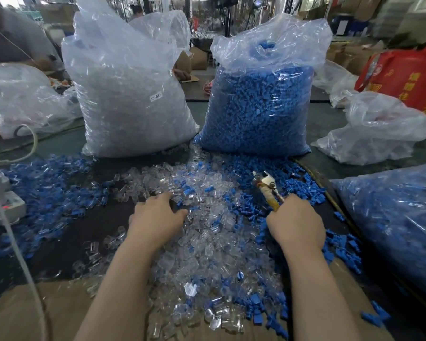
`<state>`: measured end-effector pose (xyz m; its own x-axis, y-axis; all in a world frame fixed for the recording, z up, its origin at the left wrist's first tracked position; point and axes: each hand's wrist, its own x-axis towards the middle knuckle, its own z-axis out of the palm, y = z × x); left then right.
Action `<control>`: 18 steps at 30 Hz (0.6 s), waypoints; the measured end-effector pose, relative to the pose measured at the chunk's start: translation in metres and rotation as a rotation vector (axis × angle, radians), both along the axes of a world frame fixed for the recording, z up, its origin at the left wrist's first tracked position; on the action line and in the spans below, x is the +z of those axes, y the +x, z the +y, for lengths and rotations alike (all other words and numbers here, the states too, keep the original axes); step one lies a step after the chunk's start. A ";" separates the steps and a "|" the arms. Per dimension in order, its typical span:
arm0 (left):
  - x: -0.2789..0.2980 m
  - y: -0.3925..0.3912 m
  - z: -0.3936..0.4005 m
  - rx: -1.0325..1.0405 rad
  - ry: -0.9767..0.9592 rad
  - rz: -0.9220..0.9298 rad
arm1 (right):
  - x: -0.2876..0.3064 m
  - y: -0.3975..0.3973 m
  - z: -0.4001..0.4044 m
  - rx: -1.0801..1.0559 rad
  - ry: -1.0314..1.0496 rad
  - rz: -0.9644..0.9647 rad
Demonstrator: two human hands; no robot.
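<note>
Clear caps (207, 244) lie heaped from the counter's (84, 230) near edge, between my hands. My left hand (158, 217) is spread loose and holds nothing, its fingertips on the caps just beyond; it is the nearer one. My right hand (296, 222) is clenched round the pliers (268, 187), which point away and leftward over loose blue pieces (298, 183). Toward the far edge stand a bag of clear parts (128, 107) on the left and a bag of blue parts (256, 112) on the right.

pliers (266, 184) handles partly hidden, side bag (391, 217) cropped
</note>
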<state>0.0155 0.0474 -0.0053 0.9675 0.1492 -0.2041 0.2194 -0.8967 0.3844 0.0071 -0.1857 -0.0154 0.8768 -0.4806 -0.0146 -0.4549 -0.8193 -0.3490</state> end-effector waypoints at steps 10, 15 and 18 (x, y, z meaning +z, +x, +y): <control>-0.003 -0.003 -0.020 -0.167 -0.287 -0.055 | -0.001 0.005 0.013 0.291 0.158 -0.030; -0.001 -0.005 -0.018 -0.164 -0.403 -0.060 | -0.003 0.006 0.013 0.245 0.218 -0.172; -0.001 -0.005 -0.018 -0.159 -0.420 -0.054 | -0.002 0.007 0.009 0.222 0.263 -0.210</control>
<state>0.0107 0.0294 -0.0062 0.9826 -0.0869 -0.1643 0.0616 -0.6817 0.7290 0.0143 -0.1766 -0.0178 0.9561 -0.2824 0.0784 -0.1732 -0.7602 -0.6262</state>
